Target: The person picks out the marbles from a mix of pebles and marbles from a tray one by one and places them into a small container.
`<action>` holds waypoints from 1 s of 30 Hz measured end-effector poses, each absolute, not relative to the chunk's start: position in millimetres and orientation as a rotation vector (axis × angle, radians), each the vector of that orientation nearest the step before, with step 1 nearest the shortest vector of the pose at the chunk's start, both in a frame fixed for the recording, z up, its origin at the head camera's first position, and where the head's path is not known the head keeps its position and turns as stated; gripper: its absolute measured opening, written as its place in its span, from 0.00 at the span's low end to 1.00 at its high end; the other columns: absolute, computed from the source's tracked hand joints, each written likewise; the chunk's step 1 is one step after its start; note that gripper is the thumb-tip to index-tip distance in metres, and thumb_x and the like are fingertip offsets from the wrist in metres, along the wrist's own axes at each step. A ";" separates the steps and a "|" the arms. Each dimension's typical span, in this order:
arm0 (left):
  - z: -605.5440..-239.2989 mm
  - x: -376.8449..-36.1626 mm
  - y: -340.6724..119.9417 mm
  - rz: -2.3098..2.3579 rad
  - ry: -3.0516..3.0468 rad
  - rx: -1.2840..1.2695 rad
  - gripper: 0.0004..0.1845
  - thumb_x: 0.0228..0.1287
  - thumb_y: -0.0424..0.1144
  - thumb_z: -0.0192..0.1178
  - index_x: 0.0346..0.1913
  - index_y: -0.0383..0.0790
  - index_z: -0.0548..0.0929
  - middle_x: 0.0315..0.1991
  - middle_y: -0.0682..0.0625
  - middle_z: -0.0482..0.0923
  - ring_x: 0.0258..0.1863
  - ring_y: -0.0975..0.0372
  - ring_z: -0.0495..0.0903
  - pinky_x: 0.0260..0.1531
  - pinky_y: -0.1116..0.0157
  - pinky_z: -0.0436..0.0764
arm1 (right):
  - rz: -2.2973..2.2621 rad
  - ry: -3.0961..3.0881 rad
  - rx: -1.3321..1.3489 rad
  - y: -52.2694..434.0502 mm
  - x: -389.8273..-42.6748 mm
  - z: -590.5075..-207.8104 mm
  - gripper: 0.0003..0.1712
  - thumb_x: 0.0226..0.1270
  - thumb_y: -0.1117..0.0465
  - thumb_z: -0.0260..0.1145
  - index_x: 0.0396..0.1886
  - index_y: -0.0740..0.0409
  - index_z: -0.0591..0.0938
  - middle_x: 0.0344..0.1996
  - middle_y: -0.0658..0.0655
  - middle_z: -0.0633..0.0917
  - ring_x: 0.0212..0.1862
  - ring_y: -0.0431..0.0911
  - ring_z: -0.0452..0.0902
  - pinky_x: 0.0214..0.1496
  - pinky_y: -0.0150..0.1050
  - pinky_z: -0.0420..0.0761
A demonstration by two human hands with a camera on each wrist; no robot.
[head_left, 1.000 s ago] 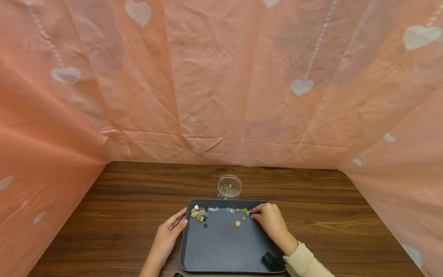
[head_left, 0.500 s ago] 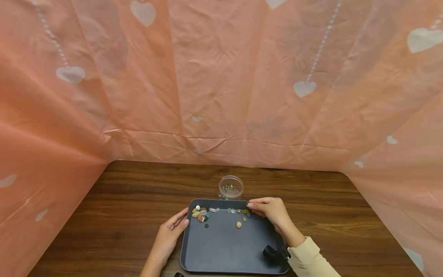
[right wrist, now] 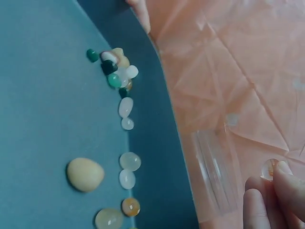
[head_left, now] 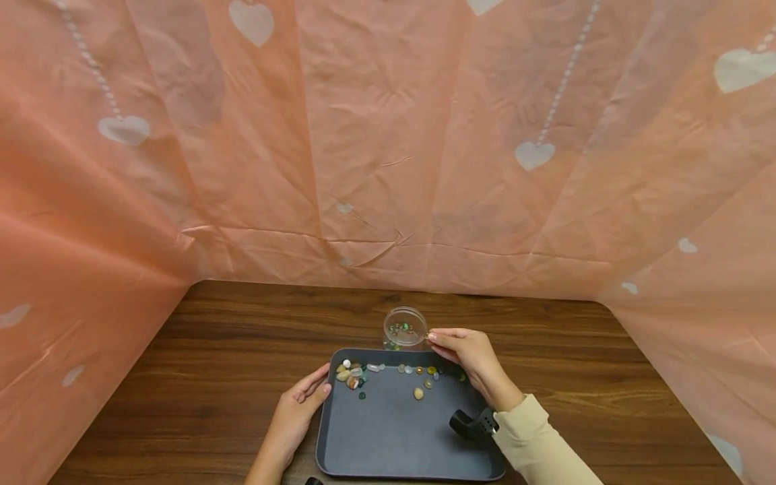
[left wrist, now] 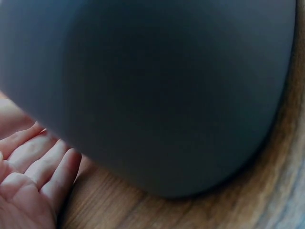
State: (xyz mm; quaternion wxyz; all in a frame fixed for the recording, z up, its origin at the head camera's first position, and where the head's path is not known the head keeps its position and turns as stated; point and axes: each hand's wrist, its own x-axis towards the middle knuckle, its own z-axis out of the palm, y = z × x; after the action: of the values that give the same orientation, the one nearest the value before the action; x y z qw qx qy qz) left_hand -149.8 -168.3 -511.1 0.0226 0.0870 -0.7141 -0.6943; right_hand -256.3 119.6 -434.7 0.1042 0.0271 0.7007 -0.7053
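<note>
A dark grey tray (head_left: 394, 431) holds small polished stones and glass pieces along its far side. My left hand (head_left: 294, 411) touches the tray's left edge, its fingers fairly straight in the left wrist view. Between right thumb and fingertips I pinch a small clear glass marble (right wrist: 269, 169) with orange inside. That right hand (head_left: 469, 357) is beyond the tray's far rim, at the right side of a round clear plastic jar (head_left: 405, 311). Several green and clear pieces show in the jar. A cream pebble (right wrist: 86, 174) lies apart from the row.
The tray stands on a dark wood table (head_left: 261, 323). A pile of mixed stones (head_left: 351, 377) fills its far left corner. Orange cloth (head_left: 388, 168) with white hearts encloses the table's back and sides. A black wrist strap (head_left: 475, 424) hangs over the tray's right part.
My right hand has lifted from the tray's far right corner and moved away over the rim to the jar, carrying the marble. The left hand stays at the tray's edge.
</note>
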 end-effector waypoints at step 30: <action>-512.4 -150.6 -167.1 -2.140 -2.206 0.243 0.26 0.69 0.41 0.62 0.67 0.35 0.75 0.64 0.40 0.76 0.61 0.66 0.76 0.53 0.81 0.73 | -1.079 3.103 -0.547 73.7 -279.2 -426.3 0.02 0.55 0.65 0.76 0.29 0.60 0.92 0.30 0.57 0.92 0.31 0.44 0.86 0.26 0.30 0.75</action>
State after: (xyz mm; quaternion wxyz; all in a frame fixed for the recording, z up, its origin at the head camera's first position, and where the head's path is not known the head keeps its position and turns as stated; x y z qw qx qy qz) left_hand -150.6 -167.1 -512.4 0.0293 0.0788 -0.7153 -0.6938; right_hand -279.2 73.7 -426.3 -0.0943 -0.1634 0.9275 -0.3226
